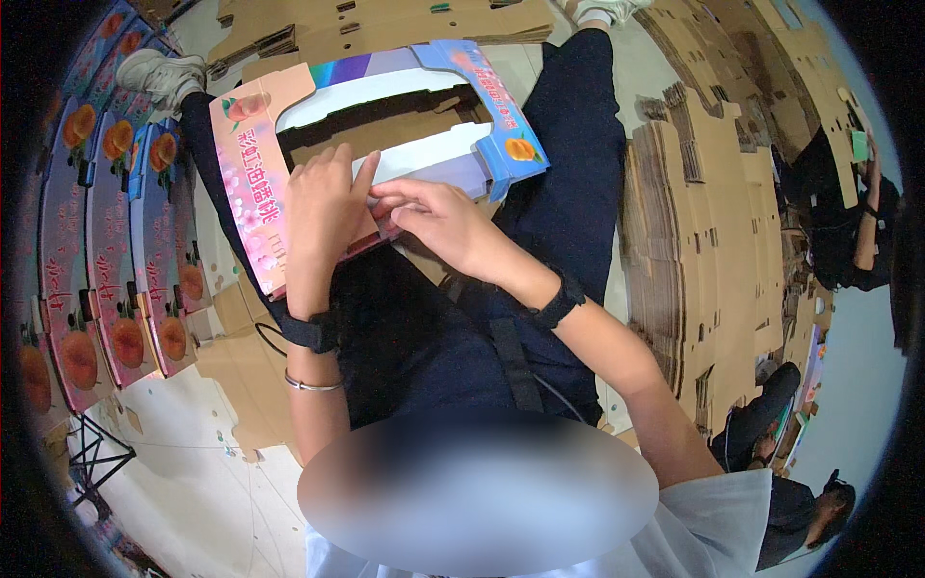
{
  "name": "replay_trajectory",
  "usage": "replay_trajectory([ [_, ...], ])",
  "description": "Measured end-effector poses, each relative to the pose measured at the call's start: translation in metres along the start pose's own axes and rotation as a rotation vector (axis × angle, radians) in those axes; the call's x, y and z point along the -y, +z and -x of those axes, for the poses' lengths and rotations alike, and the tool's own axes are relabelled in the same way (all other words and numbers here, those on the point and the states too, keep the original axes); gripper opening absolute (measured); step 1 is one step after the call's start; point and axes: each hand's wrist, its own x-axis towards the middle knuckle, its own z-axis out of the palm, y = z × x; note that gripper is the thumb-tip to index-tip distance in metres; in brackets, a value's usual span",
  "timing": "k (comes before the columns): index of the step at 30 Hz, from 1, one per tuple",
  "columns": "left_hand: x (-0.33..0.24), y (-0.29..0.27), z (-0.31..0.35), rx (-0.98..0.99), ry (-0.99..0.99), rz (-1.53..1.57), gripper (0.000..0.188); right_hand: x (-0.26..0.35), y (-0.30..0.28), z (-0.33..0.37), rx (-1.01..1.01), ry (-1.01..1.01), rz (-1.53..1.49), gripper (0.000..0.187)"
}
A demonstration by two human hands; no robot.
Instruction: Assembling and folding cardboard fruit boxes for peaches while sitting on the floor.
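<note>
A printed cardboard fruit box (252,217), pink on the left and blue at the right end, rests across my lap. Its top has a large cut-out bordered by white flaps, and the brown inside shows through. My left hand (330,197) lies over the near side, fingers stretched across the edge of the opening and forefinger apart; its thumb is hidden. Beside it, my right hand (438,223) has its fingers bent together at the same near edge, pinching the box's cardboard. The exact fold between the fingertips is partly covered.
Several printed peach boxes (118,260) stand in rows at the left. Flat brown cardboard sheets (708,260) are stacked on the right, with more cardboard (385,27) ahead. A black wire stand (99,458) is at lower left. Other people (836,207) sit at far right.
</note>
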Motion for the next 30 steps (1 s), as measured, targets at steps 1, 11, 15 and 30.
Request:
replay_trajectory([
  [1, 0.000, 0.000, 0.000, 0.000, -0.003, -0.004, 0.037, 0.000, 0.002, 0.002, -0.005, -0.012, -0.025, 0.037],
  [11, -0.005, -0.001, 0.001, 0.021, -0.026, -0.077, 0.038, -0.008, 0.000, -0.007, 0.035, 0.178, -0.340, 0.027],
  [15, -0.009, -0.005, 0.004, 0.013, -0.020, -0.092, 0.039, -0.014, -0.002, -0.020, 0.095, 0.153, -0.305, 0.028],
  [30, -0.011, -0.016, 0.003, 0.094, -0.093, -0.044, 0.041, 0.001, -0.005, -0.009, 0.128, 0.296, -0.487, 0.025],
])
